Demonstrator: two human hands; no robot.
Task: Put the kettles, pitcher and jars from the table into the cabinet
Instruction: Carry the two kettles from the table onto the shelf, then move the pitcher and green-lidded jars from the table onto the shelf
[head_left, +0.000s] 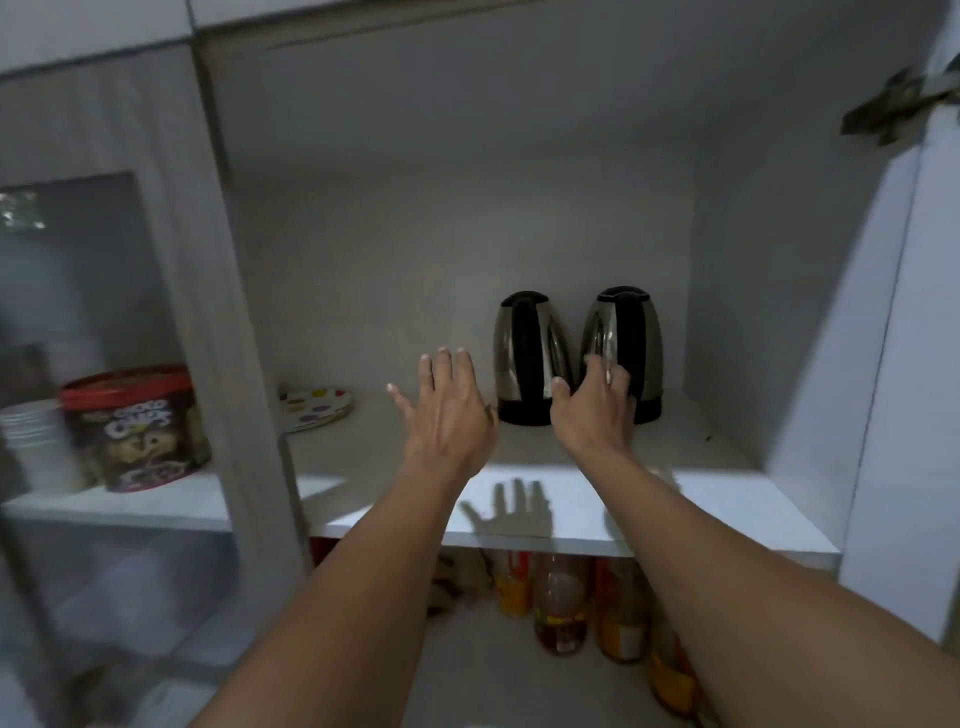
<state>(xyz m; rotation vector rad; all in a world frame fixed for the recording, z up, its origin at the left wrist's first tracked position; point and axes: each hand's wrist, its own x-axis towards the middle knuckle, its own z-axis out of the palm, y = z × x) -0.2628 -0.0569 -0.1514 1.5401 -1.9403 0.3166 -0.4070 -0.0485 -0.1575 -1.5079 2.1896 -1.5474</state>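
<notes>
Two steel kettles with black handles and bases stand upright side by side at the back right of the open cabinet's white shelf (623, 519). The left kettle (524, 353) is just right of my left hand (449, 410), which is open with fingers spread and holds nothing. My right hand (595, 405) is open in front of the right kettle (631, 338), fingertips at its lower body; I cannot tell whether they touch it. No pitcher or jars show on this shelf.
A polka-dot plate (319, 408) lies at the shelf's left. Behind the glass door on the left stand a cocoa cereal tub (137, 431) and stacked white cups (36, 441). Bottles (563, 603) fill the shelf below. The open door and its hinge (893, 109) are at the right.
</notes>
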